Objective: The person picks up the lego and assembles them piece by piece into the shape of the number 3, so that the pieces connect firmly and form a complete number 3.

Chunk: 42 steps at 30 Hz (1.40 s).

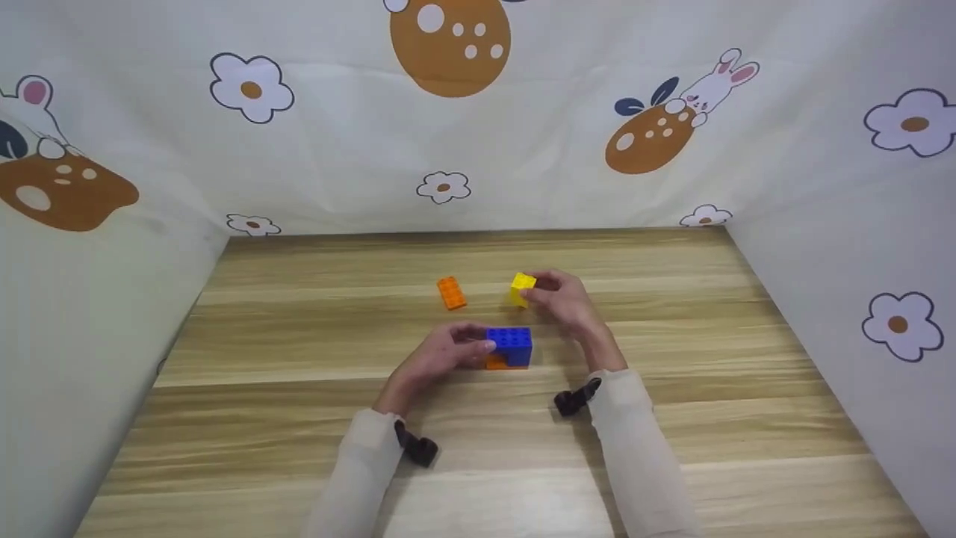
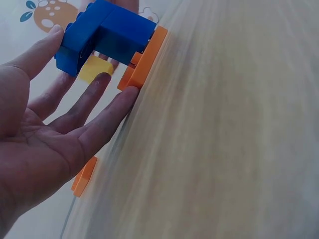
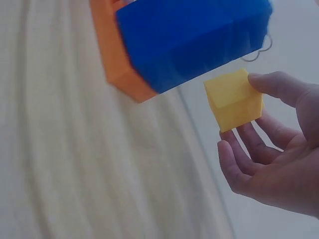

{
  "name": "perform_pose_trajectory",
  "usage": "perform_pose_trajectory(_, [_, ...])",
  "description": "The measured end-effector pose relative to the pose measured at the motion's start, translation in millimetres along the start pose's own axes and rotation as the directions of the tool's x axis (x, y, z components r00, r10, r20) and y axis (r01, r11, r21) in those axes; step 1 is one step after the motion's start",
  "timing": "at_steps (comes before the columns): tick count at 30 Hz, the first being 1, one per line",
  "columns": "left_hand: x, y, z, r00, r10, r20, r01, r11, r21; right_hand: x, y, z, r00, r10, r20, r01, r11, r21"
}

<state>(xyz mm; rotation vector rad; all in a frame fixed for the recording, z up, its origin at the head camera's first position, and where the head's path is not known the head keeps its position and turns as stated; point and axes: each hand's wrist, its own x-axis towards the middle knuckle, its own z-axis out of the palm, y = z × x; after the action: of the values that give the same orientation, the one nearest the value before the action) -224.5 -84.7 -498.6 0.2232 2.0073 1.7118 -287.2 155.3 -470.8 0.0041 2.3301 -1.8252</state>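
Head view: left hand (image 1: pixel 441 355) rests on desk (image 1: pixel 299 418), fingers straight against side of blue block (image 1: pixel 510 344), steadying it on orange plate (image 1: pixel 497 364). Right hand (image 1: pixel 562 299) pinches yellow block (image 1: pixel 521 288) just above desk, beyond blue block. Loose orange block (image 1: pixel 451 292) lies apart, near yellow one. No containers.

Left wrist view: fingers (image 2: pixel 107 112) straight, tips touching blue block (image 2: pixel 107 35) and orange plate (image 2: pixel 144 62); grip apart.

Right wrist view: thumb and fingers (image 3: pixel 239 159) clamp yellow block (image 3: pixel 233 99), beside blue block (image 3: pixel 192 37).
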Motion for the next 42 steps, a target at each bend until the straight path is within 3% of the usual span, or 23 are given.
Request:
perform_pose_trajectory(6, [1.4, -0.7, 0.3, 1.000, 0.006, 0.004, -0.006, 1.000, 0.000, -12, -16, -2, 0.995, -0.093, 0.036, 0.093, 0.996, -0.001])
perform_pose_trajectory(14, [0.3, -0.6, 0.0, 1.000, 0.019, 0.002, -0.019, 1.000, 0.013, -26, -34, -6, 0.990, -0.104, 0.091, 0.105, 0.994, -0.005])
perform_pose_trajectory(24, [1.6, -1.6, 1.4, 0.999, 0.052, -0.010, -0.052, 0.999, -0.010, -45, -52, -15, 0.983, -0.167, 0.078, 0.170, 0.985, -0.028])
perform_pose_trajectory(33, [0.4, -4.8, 1.3, 0.999, 0.034, -0.001, -0.034, 0.999, -0.007, -57, -47, -21, 0.967, -0.195, 0.164, 0.210, 0.975, -0.078])
perform_pose_trajectory(42, [1.2, -4.0, -0.3, 0.998, 0.052, 0.018, -0.052, 0.999, 0.006, -60, -35, -22, 0.953, -0.162, 0.255, 0.197, 0.973, -0.119])
